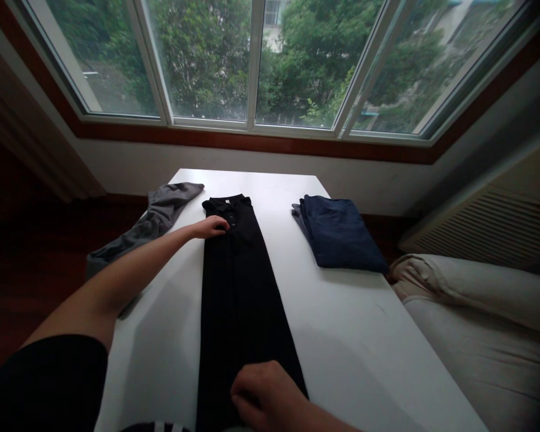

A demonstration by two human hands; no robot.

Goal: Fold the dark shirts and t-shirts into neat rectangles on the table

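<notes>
A pair of black trousers (238,282) lies lengthwise on the white table (351,324), with its waistband at the far end and its legs toward me. My left hand (212,227) rests at the upper left part of the trousers, just below the waistband; its fingers are closed against the fabric. Nearer to me, my right hand (265,393) is over the lower legs with its fingers curled. The underside of that hand is hidden, so I cannot tell whether it grips cloth.
A folded stack of dark blue clothing (342,234) sits on the table's right side. Gray clothing (162,210) lies crumpled along the left edge, partly hanging over. Beyond the table is a wide window (252,66); a pale padded seat (481,336) stands at right.
</notes>
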